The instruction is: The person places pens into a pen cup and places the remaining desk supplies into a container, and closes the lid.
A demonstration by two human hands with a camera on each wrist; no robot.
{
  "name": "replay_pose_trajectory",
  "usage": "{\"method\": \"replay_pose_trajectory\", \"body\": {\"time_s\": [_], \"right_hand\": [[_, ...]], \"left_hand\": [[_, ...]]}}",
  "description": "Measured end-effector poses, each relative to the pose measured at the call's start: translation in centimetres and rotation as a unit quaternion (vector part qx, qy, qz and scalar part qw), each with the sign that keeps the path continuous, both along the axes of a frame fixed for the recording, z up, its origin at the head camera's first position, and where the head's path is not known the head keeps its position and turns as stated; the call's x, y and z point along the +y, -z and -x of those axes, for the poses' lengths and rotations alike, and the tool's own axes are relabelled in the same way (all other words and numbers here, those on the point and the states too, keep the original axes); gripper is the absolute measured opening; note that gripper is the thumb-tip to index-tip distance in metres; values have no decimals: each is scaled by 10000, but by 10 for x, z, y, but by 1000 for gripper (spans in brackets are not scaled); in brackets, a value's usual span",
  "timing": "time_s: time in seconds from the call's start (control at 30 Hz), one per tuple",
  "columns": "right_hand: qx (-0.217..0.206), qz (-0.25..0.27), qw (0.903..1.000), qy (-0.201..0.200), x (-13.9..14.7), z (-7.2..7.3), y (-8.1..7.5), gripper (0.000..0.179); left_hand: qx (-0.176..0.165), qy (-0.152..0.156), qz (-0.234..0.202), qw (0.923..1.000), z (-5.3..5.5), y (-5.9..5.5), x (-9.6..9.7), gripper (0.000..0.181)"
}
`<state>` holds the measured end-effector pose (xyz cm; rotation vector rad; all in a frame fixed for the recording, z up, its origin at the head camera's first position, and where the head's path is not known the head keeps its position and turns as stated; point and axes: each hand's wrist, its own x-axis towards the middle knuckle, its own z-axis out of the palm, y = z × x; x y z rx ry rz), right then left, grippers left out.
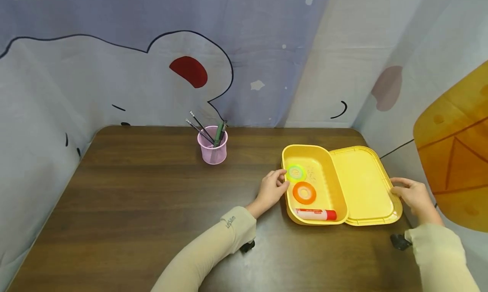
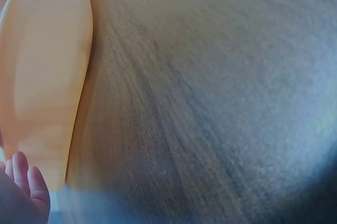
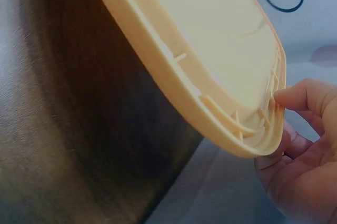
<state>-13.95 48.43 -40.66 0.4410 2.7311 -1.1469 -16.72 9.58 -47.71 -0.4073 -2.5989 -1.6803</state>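
Observation:
A yellow plastic box lies on the table with its yellow lid swung out to the right. Inside the box are a roll of tape with a green rim, an orange-rimmed roll and a white glue stick with a red cap. My left hand touches the box's left side near the rim, its fingers loosely extended. At the lid's outer edge, my right hand pinches the rim; in the right wrist view the thumb is on the lid's inner side and other fingers are beneath.
A pink cup holding pencils and pens stands at the back of the brown wooden table. A printed cloth hangs behind the table and along its sides. Near the right hand is the table's right edge.

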Motion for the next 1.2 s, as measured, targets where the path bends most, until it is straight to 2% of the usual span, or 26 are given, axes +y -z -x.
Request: {"method": "replay_pose_trajectory", "body": {"time_s": [0.17,0.3,0.43,0.5,0.7,1.0,1.2], "right_hand": [[381,236,9988,-182,-8,1,-12,22],[696,343,9966,-278,-15,5,-22,21],[961,-129,9946,-375,-23,10,-30,19],[1034,-377,9929,-456,-28,12,-35,26],[959,-916,9898,-517,-41,13,-50,38],[1282,-1434,9794,-616,-62,12,-74,34],[1368,-1603,9745,-765,-78,9,-88,34]], "left_hand": [[5,9,-17,10000,1,1,0,35],[38,10,-2,10000,2,0,-1,35],[-9,42,-29,10000,2,-1,-1,36],[-64,68,-56,9999,2,-1,-1,38],[-221,74,-65,9997,2,1,-1,41],[-593,76,-265,9979,1,-2,-1,43],[-850,210,-594,9944,1,0,0,44]]}}
